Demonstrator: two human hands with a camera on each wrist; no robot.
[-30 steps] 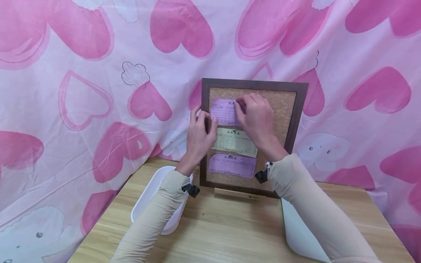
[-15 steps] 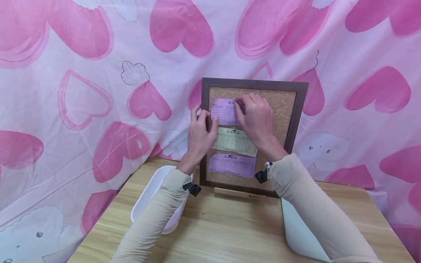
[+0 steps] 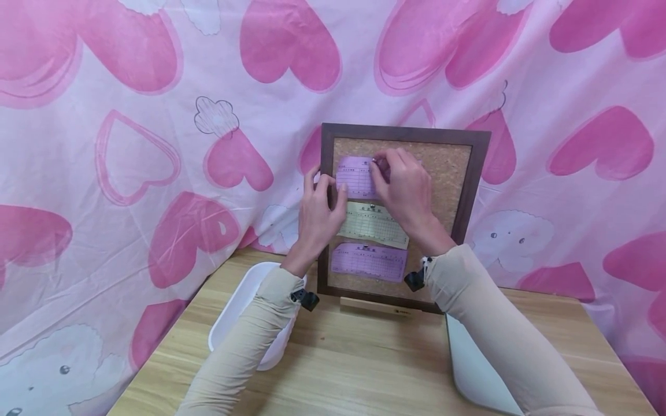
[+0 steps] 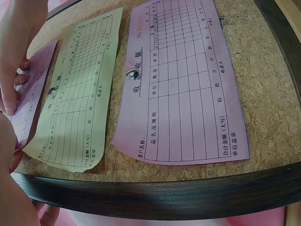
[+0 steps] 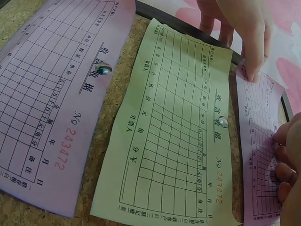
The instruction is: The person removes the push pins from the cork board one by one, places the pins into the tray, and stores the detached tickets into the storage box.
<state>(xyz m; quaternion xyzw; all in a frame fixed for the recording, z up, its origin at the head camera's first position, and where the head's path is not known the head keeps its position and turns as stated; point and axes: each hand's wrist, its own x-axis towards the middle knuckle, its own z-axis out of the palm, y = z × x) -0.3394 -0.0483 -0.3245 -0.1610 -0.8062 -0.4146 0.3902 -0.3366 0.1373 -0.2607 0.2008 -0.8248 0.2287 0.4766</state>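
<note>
A cork board (image 3: 446,167) in a dark wooden frame stands upright, with three receipt slips on it. My left hand (image 3: 318,215) holds the board's left edge, its thumb pressing the left end of the upper pink slip (image 3: 355,178) and its other fingers reaching behind the frame. At that slip's top edge, my right hand (image 3: 408,188) pinches a small shiny pin, mostly hidden by the fingertips. Below hangs a yellow-green slip (image 5: 174,122) with a round silver pin (image 5: 223,122). The lowest pink slip (image 4: 183,94) has a similar silver pin (image 4: 133,74).
A white plastic tray (image 3: 224,315) sits on the wooden table (image 3: 364,364), left of the board and partly under my left forearm. A pale flat panel (image 3: 476,370) lies beneath my right forearm. Behind the board hangs a pink heart-patterned cloth (image 3: 135,242).
</note>
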